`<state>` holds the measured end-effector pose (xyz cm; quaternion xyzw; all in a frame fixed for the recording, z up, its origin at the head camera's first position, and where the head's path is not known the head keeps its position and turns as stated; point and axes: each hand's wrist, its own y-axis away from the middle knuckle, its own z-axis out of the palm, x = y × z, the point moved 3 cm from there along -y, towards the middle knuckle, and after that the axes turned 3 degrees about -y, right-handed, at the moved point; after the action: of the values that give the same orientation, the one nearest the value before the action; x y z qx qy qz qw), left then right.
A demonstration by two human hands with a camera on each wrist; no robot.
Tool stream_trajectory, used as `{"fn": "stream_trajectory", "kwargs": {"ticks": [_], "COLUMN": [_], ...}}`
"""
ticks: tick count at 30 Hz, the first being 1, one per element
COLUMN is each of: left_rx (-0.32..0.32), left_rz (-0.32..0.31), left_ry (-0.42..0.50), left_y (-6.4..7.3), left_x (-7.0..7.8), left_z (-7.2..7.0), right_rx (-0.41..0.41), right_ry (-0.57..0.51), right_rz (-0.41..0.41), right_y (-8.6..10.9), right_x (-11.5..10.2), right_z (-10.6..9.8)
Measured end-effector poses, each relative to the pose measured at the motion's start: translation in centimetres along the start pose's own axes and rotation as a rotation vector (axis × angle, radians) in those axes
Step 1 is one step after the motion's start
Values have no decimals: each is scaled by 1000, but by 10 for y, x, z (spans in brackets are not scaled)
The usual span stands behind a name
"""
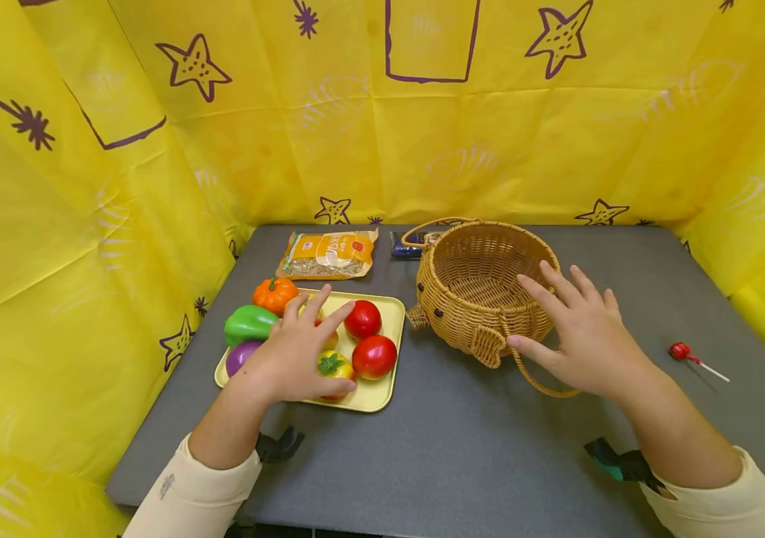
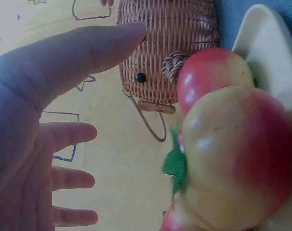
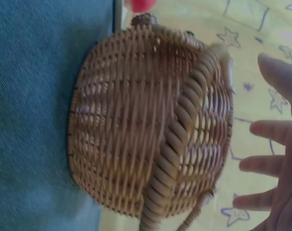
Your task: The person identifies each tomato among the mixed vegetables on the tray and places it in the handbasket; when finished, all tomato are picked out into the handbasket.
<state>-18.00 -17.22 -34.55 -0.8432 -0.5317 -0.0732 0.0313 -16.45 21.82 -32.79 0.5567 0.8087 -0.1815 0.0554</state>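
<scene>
My left hand (image 1: 298,351) hovers over a pale yellow tray (image 1: 382,400) of toy produce, its fingers spread and nothing in its grasp. Under and around it lie a yellow-red fruit with a green leaf top (image 2: 237,159), two red fruits (image 1: 374,357), a green pepper-like piece (image 1: 250,326), a purple piece (image 1: 241,357) and a small orange pumpkin (image 1: 275,296). My right hand (image 1: 580,340), fingers spread, is at the near right rim of a pig-shaped wicker basket (image 1: 459,321). In the right wrist view the basket's twisted handle (image 3: 170,139) hangs down its side, apart from the fingers.
Behind the tray lies an orange food packet (image 1: 329,254). A dark blue packet (image 1: 406,245) is partly hidden behind the basket. On the right of the grey table (image 1: 477,463) lies a red lollipop (image 1: 681,351). Yellow patterned cloth (image 1: 382,149) encloses the back and sides.
</scene>
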Motion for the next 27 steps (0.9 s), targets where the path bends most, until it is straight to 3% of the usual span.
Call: {"fn": "stream_trajectory", "kwargs": {"ticks": [11, 19, 27], "left_rx": [29, 72, 72], "left_rz": [33, 107, 179], "left_ry": [51, 39, 10], "left_y": [11, 13, 15], "left_x": [4, 4, 3], "left_z": [13, 25, 35], "right_rx": [40, 204, 251], "right_ry": [-11, -63, -90], "right_rz": [-45, -194, -218], "right_y": [2, -2, -4], "right_x": [-11, -8, -3], "right_z": [17, 20, 23]}}
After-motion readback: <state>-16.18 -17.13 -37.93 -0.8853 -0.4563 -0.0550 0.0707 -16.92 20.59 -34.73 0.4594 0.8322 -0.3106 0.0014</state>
